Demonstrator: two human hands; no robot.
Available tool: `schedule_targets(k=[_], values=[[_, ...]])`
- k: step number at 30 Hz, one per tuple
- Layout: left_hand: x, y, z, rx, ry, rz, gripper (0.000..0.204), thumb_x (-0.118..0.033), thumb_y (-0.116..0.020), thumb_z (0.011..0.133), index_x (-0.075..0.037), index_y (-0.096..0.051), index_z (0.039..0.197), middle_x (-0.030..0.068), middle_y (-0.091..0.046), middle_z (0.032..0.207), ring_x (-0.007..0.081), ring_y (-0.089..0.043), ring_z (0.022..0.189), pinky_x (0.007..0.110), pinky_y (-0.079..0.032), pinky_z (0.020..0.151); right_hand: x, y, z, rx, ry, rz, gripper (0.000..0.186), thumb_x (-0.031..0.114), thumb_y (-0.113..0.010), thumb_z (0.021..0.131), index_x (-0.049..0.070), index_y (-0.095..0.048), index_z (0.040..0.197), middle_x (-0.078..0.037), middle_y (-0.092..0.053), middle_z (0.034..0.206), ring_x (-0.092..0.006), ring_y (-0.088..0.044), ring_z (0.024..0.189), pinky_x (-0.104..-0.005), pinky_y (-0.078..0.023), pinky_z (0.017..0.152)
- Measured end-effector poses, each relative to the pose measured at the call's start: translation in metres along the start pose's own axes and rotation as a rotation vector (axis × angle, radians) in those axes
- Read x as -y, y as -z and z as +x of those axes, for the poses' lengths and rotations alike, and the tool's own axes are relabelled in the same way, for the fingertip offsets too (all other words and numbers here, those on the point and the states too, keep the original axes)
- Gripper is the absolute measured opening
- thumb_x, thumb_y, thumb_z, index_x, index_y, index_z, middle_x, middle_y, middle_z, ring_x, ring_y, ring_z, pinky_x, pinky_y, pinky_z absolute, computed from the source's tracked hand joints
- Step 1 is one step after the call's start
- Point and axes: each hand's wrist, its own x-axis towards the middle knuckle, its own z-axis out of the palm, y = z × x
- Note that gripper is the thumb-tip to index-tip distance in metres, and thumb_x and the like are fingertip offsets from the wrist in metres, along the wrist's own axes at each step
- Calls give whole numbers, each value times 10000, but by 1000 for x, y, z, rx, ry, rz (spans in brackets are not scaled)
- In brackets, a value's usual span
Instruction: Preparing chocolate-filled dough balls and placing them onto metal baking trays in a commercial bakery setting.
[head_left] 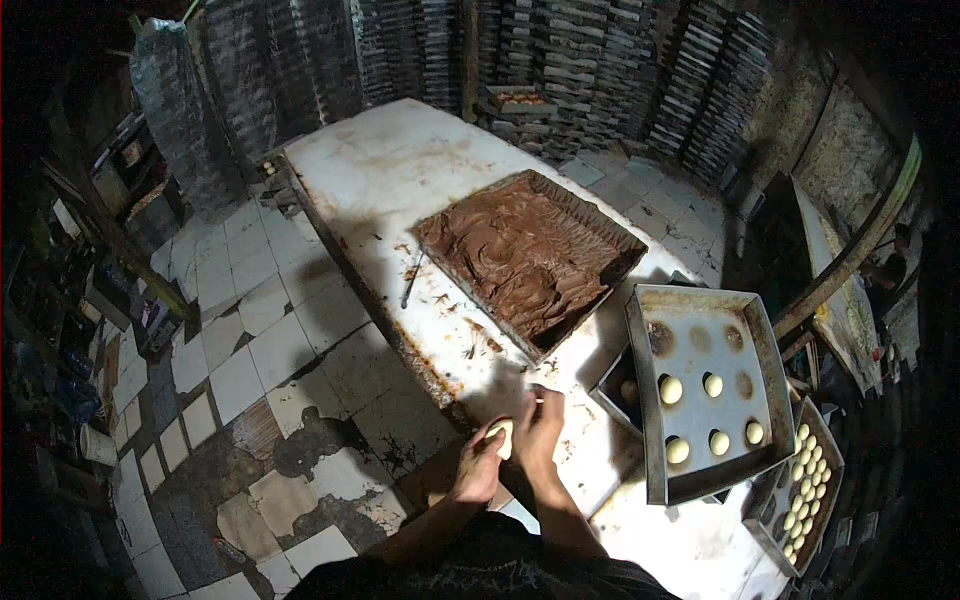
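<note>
A pale piece of dough [501, 438] rests in my left hand [480, 470], whose fingers are closed around it at the table's near edge. Close beside it is my right hand [541, 432], its fingertips raised and smeared, so their grip cannot be made out. Beyond both hands lies a large tray [640, 250] of brown, chocolate-like paste [520, 255], its surface swirled and scraped. To the right, a metal baking tray [702, 335] holds several round dough balls [678, 450], spaced apart. A thin dark tool [411, 280] lies left of the paste.
Under the baking tray, another dark tray [612, 392] shows at its left. A further tray [770, 540] at the lower right holds many small dough balls [805, 480]. The white table [400, 140] stands on a broken tiled floor [280, 340]. A curved pole [850, 265] rises at right.
</note>
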Motion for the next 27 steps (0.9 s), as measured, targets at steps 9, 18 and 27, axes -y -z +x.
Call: schedule_targets(k=[9, 18, 27], values=[[-78, -16, 62, 212, 280, -388, 352, -39, -548, 837, -36, -488, 1183, 70, -543, 1169, 183, -517, 1078, 336, -422, 906, -56, -70, 175, 687, -4, -917, 234, 111, -467, 817, 2, -620, 956, -214, -597, 1022, -339, -637, 792, -393, -524, 683], [-130, 66, 144, 148, 463, -210, 352, -61, -532, 846, 8, -483, 1188, 123, -549, 1144, 213, -536, 1047, 337, -449, 873, -66, -77, 171, 633, -242, -625, 191, 150, -540, 789, 64, -642, 927, -204, -629, 818, -357, -614, 804, -406, -484, 690], [-166, -31, 176, 328, 602, -523, 374, -216, -464, 884, 46, -477, 1151, 130, -526, 1156, 235, -466, 1107, 373, -347, 988, 53, -44, 93, 154, -100, -226, 98, -11, -631, 779, -11, -617, 876, -105, -553, 733, -183, -555, 684, -286, -463, 592]])
